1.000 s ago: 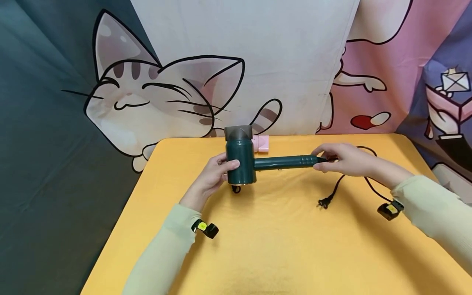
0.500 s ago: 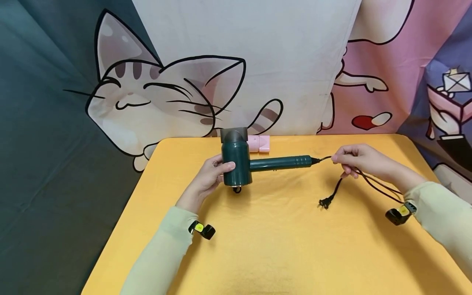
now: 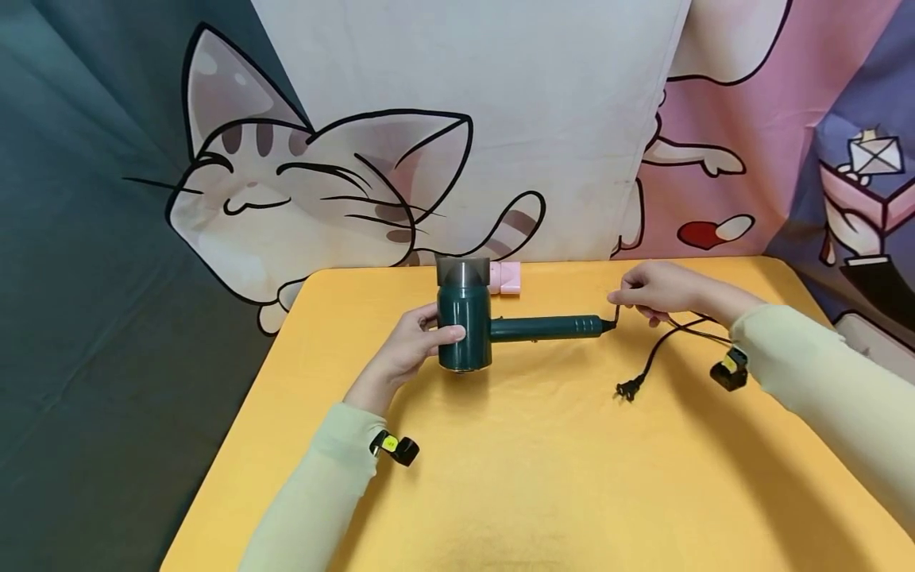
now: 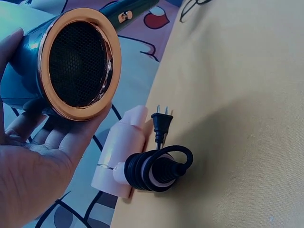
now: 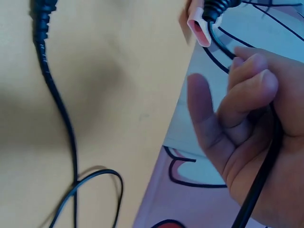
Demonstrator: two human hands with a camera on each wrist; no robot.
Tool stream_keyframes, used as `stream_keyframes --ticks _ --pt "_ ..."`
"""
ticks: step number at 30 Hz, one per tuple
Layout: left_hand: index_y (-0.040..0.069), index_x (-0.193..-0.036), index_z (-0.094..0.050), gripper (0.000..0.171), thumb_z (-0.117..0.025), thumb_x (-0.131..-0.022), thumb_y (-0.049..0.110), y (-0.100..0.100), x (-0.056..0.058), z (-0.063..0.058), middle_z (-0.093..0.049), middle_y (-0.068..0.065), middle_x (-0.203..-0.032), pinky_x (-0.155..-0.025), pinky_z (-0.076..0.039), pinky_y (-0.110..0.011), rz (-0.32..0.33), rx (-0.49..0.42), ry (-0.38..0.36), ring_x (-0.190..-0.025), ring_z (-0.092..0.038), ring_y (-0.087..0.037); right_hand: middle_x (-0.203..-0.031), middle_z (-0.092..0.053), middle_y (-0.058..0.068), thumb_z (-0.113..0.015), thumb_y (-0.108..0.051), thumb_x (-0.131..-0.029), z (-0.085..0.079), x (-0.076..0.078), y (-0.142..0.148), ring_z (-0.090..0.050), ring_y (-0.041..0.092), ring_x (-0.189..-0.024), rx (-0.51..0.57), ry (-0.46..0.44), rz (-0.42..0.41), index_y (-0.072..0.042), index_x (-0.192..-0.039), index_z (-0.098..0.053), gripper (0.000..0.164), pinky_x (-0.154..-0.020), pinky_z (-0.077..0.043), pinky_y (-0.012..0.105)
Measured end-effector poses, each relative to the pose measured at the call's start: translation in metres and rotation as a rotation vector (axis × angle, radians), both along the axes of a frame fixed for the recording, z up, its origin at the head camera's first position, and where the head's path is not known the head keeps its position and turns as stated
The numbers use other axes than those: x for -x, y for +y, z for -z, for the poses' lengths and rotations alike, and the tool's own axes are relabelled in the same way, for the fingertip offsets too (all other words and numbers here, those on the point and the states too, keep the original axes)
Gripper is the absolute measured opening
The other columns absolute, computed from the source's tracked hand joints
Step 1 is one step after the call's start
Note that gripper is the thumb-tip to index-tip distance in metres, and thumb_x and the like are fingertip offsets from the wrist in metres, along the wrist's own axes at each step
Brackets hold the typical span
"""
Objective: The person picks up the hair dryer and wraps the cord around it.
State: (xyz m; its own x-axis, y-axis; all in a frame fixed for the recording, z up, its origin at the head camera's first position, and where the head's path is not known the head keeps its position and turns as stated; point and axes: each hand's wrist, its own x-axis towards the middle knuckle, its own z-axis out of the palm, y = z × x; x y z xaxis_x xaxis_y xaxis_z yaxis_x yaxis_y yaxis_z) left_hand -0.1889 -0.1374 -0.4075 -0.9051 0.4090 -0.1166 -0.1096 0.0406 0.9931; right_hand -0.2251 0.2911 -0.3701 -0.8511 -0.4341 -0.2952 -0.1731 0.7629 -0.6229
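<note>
A dark green hair dryer point(image 3: 465, 338) with a smoky see-through nozzle point(image 3: 463, 272) is held over the table, nozzle facing the back wall and handle pointing right. My left hand point(image 3: 403, 349) grips its barrel, thumb on top; the copper-rimmed mesh intake point(image 4: 78, 64) shows in the left wrist view. By the handle's end my right hand point(image 3: 661, 290) pinches the black cord point(image 3: 617, 315), which bends up to the fingertips. In the right wrist view the cord also runs across the palm point(image 5: 266, 166). Its two-pin plug point(image 3: 629, 388) is below the right hand.
A pink hair dryer point(image 4: 121, 147) lies at the table's back edge behind the green one, its black cord point(image 4: 154, 171) wound round the handle. Loose cord point(image 5: 71, 137) lies on the yellow table point(image 3: 529, 477). Cartoon cloth point(image 3: 557, 95) hangs directly behind the table.
My right hand has moved from the handle's end onto the cord, first out to the right, then back left and up. The green hair dryer has turned slightly and its handle sits a little lower.
</note>
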Motion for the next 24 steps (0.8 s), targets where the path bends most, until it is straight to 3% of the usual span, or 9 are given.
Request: stream_keyframes --ticks 5,10,17,20,24 --pt "-0.003 -0.146 -0.06 0.056 -0.075 -0.094 0.012 0.003 -0.001 0.001 -0.066 -0.022 -0.133 -0.1 -0.061 -0.049 -0.003 0.038 0.015 -0.108 -0.07 -0.026 -0.059 -0.05 0.0 -0.066 -0.033 -0.107 -0.007 0.014 -0.016 -0.058 0.019 -0.047 -0.114 0.01 -0.078 -0.011 -0.078 -0.059 0.037 -0.056 -0.058 0.036" --pt "0.0 -0.144 -0.062 0.054 -0.078 -0.094 0.012 0.006 -0.002 0.003 -0.068 -0.021 -0.132 -0.101 -0.06 -0.047 -0.021 0.058 0.029 -0.11 -0.068 -0.026 -0.061 -0.043 -0.002 -0.064 -0.036 -0.108 -0.011 0.022 -0.03 -0.059 0.016 -0.046 -0.179 0.029 -0.106 -0.011 -0.076 -0.058 0.041 -0.058 -0.054 0.033" --pt "0.001 -0.142 -0.064 0.052 -0.079 -0.094 0.014 0.01 -0.002 0.002 -0.067 -0.02 -0.133 -0.103 -0.059 -0.045 -0.036 0.091 0.043 -0.112 -0.067 -0.03 -0.06 -0.043 -0.002 -0.059 -0.041 -0.11 -0.014 0.019 -0.04 -0.052 0.017 -0.045 -0.139 0.017 -0.072 -0.01 -0.081 -0.058 0.042 -0.057 -0.052 0.037" --pt "0.002 -0.143 -0.063 0.055 -0.08 -0.093 0.016 0.012 -0.001 0.003 -0.066 -0.019 -0.135 -0.104 -0.059 -0.046 -0.041 0.095 0.05 -0.113 -0.066 -0.031 -0.061 -0.044 -0.002 -0.057 -0.039 -0.111 -0.017 0.014 -0.046 -0.048 0.016 -0.045 -0.107 0.065 -0.08 -0.009 -0.083 -0.06 0.041 -0.052 -0.051 0.037" --pt "0.004 -0.145 -0.063 0.055 -0.079 -0.094 0.017 0.012 -0.001 0.004 -0.067 -0.019 -0.135 -0.103 -0.059 -0.045 -0.062 0.087 0.057 -0.115 -0.065 -0.03 -0.063 -0.048 0.0 -0.057 -0.032 -0.112 -0.017 0.006 -0.054 -0.048 0.016 -0.05 -0.097 0.226 -0.117 -0.009 -0.084 -0.063 0.037 -0.055 -0.045 0.034"
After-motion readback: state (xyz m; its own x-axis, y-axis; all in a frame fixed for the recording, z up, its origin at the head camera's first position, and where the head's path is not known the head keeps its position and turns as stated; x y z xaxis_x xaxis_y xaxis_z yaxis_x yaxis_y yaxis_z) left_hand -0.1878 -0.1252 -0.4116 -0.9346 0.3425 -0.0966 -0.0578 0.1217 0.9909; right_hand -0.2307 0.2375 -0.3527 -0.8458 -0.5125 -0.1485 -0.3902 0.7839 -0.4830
